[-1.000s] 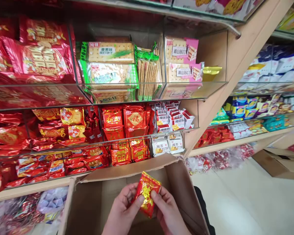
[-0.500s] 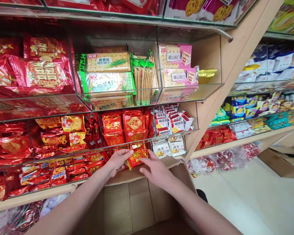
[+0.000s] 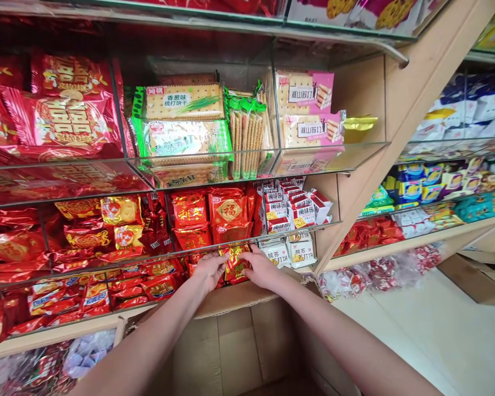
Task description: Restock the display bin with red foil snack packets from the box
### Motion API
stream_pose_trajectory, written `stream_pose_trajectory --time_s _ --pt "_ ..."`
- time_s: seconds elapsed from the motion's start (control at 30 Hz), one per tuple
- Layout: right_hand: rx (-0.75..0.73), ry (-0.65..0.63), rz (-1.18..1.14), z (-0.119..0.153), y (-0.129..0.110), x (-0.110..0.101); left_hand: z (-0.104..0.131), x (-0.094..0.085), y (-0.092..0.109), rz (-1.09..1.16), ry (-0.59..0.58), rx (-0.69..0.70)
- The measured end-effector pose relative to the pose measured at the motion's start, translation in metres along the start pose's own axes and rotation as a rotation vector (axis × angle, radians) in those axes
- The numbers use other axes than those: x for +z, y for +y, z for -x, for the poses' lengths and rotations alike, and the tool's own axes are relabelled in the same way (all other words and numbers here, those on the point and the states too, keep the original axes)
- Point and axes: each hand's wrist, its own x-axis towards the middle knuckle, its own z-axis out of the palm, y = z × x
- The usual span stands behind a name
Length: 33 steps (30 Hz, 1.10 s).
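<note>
A small red and gold packet stands at the bottom shelf compartment, beyond the flap of an open cardboard box. My left hand pinches the packet's left upper edge, fingers bent. On its other side, my right hand has its thumb and fingertips closed on the packet's right edge. Just above are larger red packets with a gold diamond emblem. White packets sit to the right of my right hand.
A clear shelf lip runs just above the hands. Green-edged cracker packs fill the shelf above. A slanted wooden post rises at right, with another cardboard box on the floor beyond.
Both hands have moved forward with the red and gold packet, closer to the bottom compartment. The right hand's fingers, apart before, have closed on the packet. The view has shifted slightly.
</note>
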Motion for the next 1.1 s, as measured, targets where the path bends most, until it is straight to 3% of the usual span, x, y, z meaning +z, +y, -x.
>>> stream_pose_trajectory --time_s 0.3,0.57,0.87,1.1 --pt "-0.069 -0.088 0.031 -0.008 0.011 -0.004 -0.004 0.007 -0.001 0.036 -0.006 0.174" --pt "-0.08 -0.113 0.047 -0.01 0.019 0.002 -0.007 0.01 -0.008 -0.012 0.091 0.333" --pt "-0.047 -0.143 0.101 -0.015 0.015 -0.003 -0.008 0.01 -0.005 -0.171 0.207 0.229" --pt "0.029 -0.213 0.187 -0.009 0.007 -0.003 -0.005 0.008 -0.006 -0.344 0.111 0.097"
